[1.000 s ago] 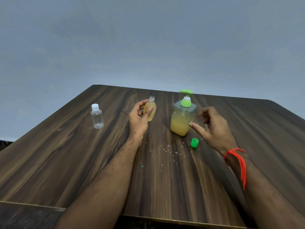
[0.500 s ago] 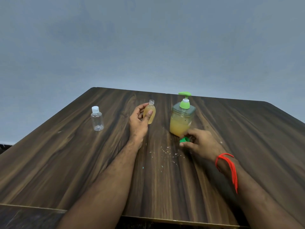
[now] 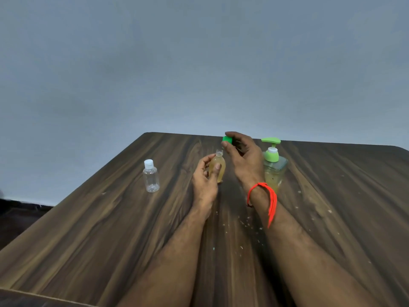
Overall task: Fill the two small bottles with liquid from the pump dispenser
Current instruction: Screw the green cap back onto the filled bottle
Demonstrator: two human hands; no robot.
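The filled bottle (image 3: 217, 168) is standing near the middle of the table (image 3: 110, 229), uncapped, its clear plastic showing yellow liquid almost to the neck; the left hand (image 3: 204, 182) is gripping its body, thumb in front and fingers behind. The right hand (image 3: 242, 161) is pinching a small round green cap (image 3: 227, 139) between thumb and fingertips, holding it just above and slightly right of the open neck, apparently not touching it; an orange thread band (image 3: 264, 197) is hanging at that wrist. The dispenser (image 3: 274, 171), a squarish clear jar with a green pump head and yellowish liquid, is standing just behind the right hand, which is hiding its left side. The empty bottle (image 3: 151, 179), clear, rounded, with a white cap on, is standing well left of the hands. The table is showing dark, streaked wood grain with pale crumbs (image 3: 245, 222) lying between the forearms.
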